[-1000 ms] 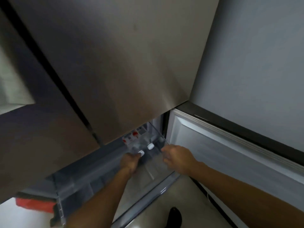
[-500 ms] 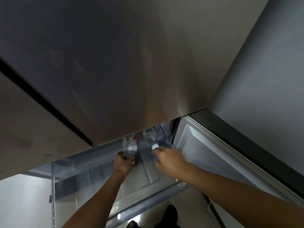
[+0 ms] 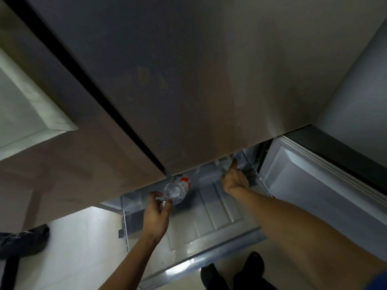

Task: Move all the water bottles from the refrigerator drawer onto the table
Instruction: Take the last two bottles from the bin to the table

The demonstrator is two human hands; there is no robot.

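Under the closed upper door, left hand pinches one water bottle by the neck, clear of the refrigerator drawer; loose grip, drop risk. Right hand reaches far-right; finger state indeterminable, further bottles indistinct, snag likely

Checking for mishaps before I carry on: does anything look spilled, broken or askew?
Nothing stands out. The left hand holds a clear plastic water bottle with a red label tipped on its side; the right hand reaches deeper into the translucent refrigerator drawer.
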